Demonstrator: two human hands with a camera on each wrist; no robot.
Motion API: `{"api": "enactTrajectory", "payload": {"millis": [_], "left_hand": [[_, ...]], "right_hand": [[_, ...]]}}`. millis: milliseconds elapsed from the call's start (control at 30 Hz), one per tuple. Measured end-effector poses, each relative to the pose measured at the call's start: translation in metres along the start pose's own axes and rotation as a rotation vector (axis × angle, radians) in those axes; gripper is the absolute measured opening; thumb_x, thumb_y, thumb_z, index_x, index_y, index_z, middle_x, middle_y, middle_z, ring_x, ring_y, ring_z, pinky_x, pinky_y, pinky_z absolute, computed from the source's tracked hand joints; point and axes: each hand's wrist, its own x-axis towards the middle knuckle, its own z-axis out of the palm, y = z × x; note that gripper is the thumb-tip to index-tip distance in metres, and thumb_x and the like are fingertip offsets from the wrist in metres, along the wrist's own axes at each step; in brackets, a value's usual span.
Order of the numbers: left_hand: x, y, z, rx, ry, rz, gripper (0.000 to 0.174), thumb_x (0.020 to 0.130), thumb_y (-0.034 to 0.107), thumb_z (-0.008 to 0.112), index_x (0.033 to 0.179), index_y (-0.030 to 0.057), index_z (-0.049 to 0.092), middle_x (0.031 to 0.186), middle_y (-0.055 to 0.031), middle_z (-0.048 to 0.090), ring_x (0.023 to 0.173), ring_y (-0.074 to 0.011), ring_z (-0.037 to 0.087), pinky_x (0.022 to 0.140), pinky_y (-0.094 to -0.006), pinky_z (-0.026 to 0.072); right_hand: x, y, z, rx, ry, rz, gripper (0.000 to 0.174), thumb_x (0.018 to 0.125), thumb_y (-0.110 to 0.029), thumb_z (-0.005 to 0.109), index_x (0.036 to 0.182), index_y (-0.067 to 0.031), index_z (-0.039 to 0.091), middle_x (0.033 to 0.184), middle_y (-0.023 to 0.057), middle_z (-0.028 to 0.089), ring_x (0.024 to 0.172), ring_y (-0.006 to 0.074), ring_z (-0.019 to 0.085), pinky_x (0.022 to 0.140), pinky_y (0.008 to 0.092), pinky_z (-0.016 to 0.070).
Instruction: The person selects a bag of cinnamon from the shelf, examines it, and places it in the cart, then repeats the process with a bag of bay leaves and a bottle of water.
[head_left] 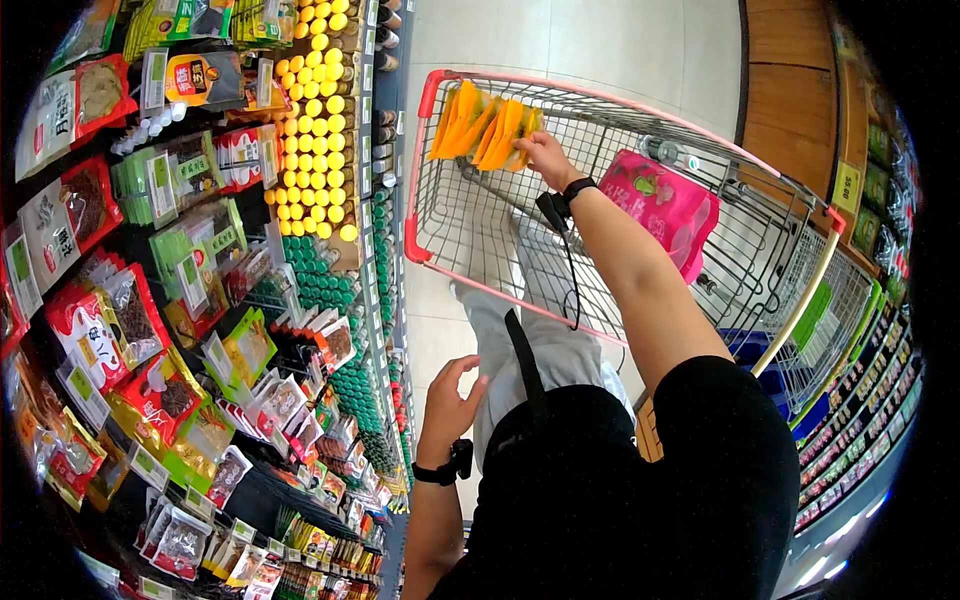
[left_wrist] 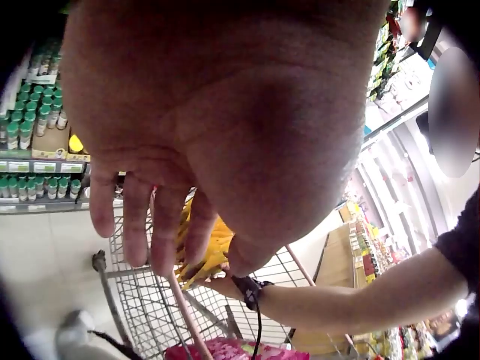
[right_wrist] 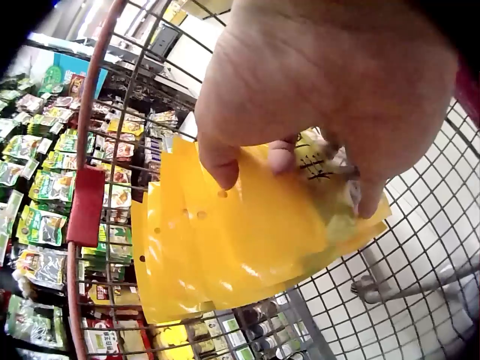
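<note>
My right hand (head_left: 545,158) reaches down inside the shopping cart (head_left: 412,240), at its far-left end. It grips a row of flat yellow packets (right_wrist: 232,232) by their edge, thumb on one side and fingers on the other. The packets overlap like a fan, and small punched holes show near their edges in the right wrist view. Dark lettering marks one of them beneath the palm. My left hand (head_left: 450,405) hangs beside the cart with loosely bent fingers and nothing in it. A pink bag (head_left: 660,205) lies in the cart, nearer the handle.
Left of the cart stands a shelf with yellow-capped bottles (head_left: 325,130), green-capped bottles (head_left: 350,390) and hanging food packs (head_left: 130,310). A clear bottle (head_left: 660,150) lies by the cart's far side. Wooden shelving (head_left: 790,95) borders the aisle on the right.
</note>
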Motion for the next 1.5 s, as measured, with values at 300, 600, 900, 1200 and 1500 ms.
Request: {"api": "enactTrajectory", "payload": {"millis": [300,600,900,1200,1500], "left_hand": [[0.003,0.000,0.004,-0.005,-0.010,0.003,0.033,0.092,0.018,0.069,0.120,0.0010,0.063,0.115,-0.0167,0.068,0.108,-0.0292,0.066,0.095,-0.0375,0.0511],[0.002,0.000,0.008,0.008,0.011,0.034,0.033,0.090,0.018,0.069,0.118,-0.0001,0.064,0.111,-0.0182,0.068,0.104,-0.0342,0.066,0.091,-0.0388,0.0514],[0.001,0.006,0.011,0.020,-0.009,0.032,0.034,0.090,0.019,0.069,0.118,-0.0006,0.063,0.112,-0.0181,0.068,0.106,-0.0344,0.065,0.092,-0.0389,0.0510],[-0.004,0.002,0.008,0.102,-0.028,0.112,0.029,0.091,0.016,0.069,0.116,0.0016,0.065,0.112,-0.0161,0.068,0.106,-0.0318,0.066,0.093,-0.0379,0.0510],[-0.014,-0.015,-0.003,0.149,0.002,0.372,0.021,0.088,0.019,0.071,0.084,-0.0008,0.065,0.100,-0.0140,0.068,0.094,-0.0351,0.064,0.082,-0.0407,0.0510]], "right_hand": [[-0.005,-0.001,-0.016,-0.021,0.044,0.092,0.061,0.094,-0.068,0.049,0.090,-0.0081,0.060,0.101,0.0074,0.060,0.097,0.0215,0.052,0.085,0.0396,0.0427],[-0.005,0.005,-0.021,0.064,0.006,-0.067,0.031,0.102,-0.037,0.053,0.104,-0.0063,0.055,0.109,0.0073,0.058,0.102,0.0182,0.054,0.089,0.0343,0.0464],[0.000,0.020,-0.025,0.189,0.078,-0.042,0.016,0.099,-0.010,0.055,0.113,-0.0086,0.050,0.116,0.0052,0.053,0.116,0.0182,0.053,0.106,0.0383,0.0444],[-0.009,0.026,-0.060,0.026,0.305,0.059,0.025,0.092,-0.018,0.062,0.111,-0.0033,0.052,0.100,0.0062,0.056,0.093,0.0197,0.058,0.083,0.0390,0.0544],[-0.100,0.035,-0.086,-0.012,0.223,0.160,0.038,0.093,-0.027,0.063,0.116,0.0024,0.060,0.106,0.0113,0.067,0.100,0.0245,0.062,0.084,0.0418,0.0521]]}}
